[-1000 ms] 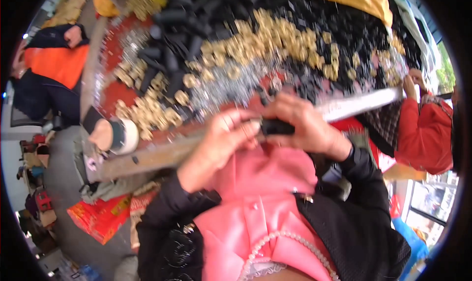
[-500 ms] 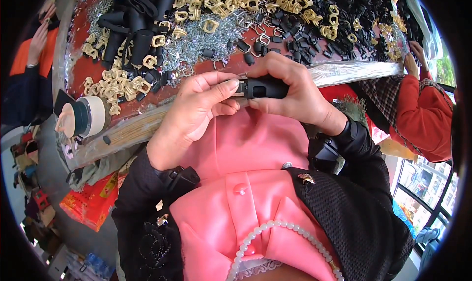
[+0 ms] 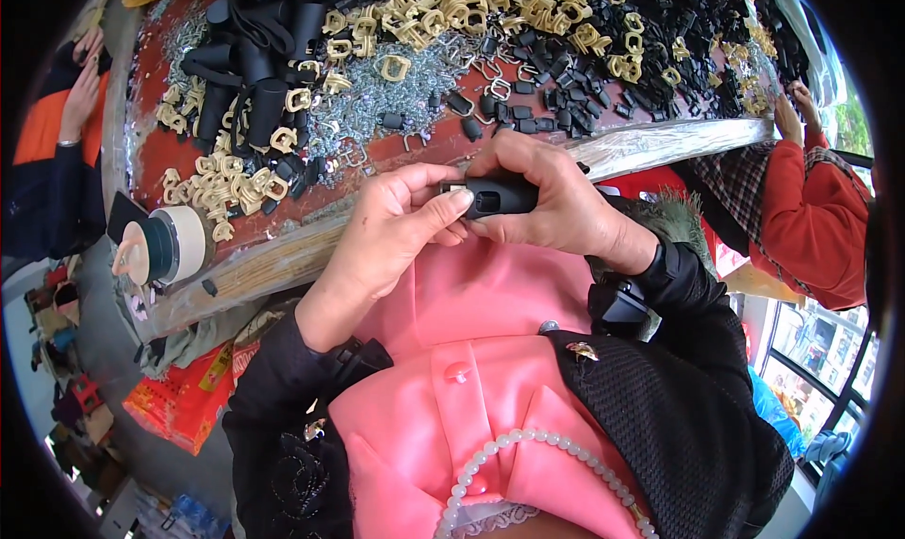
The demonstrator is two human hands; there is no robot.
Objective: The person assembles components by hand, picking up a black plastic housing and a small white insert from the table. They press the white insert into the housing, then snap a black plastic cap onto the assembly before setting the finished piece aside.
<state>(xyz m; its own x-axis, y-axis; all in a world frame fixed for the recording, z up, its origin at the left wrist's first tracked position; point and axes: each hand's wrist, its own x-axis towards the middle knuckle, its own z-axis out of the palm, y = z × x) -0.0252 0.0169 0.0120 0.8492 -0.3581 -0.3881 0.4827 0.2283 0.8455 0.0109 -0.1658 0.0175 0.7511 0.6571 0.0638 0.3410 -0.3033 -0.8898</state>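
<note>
The black part (image 3: pixel 509 198) is lying between both hands by the table's (image 3: pixel 259 261) near edge, its long axis running roughly left to right; the right hand (image 3: pixel 570 200) is clasping its right-side body, the left hand (image 3: pixel 386 226) pinching its left end, 1 thumb pressing there.

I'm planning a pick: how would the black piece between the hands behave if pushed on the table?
The black piece is probably stiff: it shows no bend between the left hand and right hand. Its rounded side suggests it may roll.
</note>
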